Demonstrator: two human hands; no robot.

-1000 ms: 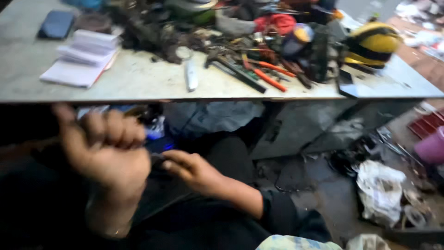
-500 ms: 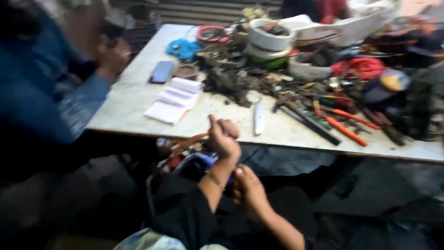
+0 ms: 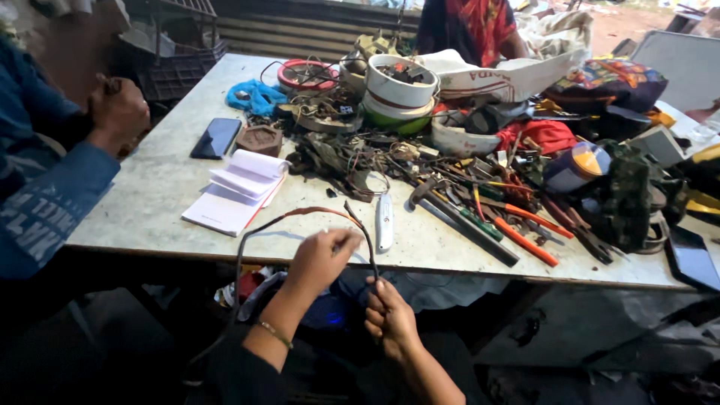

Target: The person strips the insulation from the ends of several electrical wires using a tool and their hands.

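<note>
Cable [image 3: 300, 213], dark w/ a reddish stretch, is arching up over the near counter [image 3: 150, 202] edge, both ends running down to the person's hands below the edge. Left hand [image 3: 319, 259] is pinching it closed near the top of the arch; right hand [image 3: 390, 319] is wrapping its grip closed round the other leg, lower down. A frayed stub is sticking up at the arch's right end.

Risks, as I judge them: the loop is bowing under tension, so if either grip is slipping it could whip sideways into the white utility knife [image 3: 384, 221] lying just beside it and knock that off the edge. Bare stub could also be jabbing a finger. Notebook [image 3: 238, 191] is sitting near the loop's left side, may get dragged.

Room: open space below the counter edge, towards the lap, w/ nothing crowding the hands there. On top, tool clutter incl. orange-handled pliers [image 3: 525, 240] is filling the right half. Another person's blue sleeve [image 3: 45, 202] is resting at the left edge, so sideways swing that way is tight.
</note>
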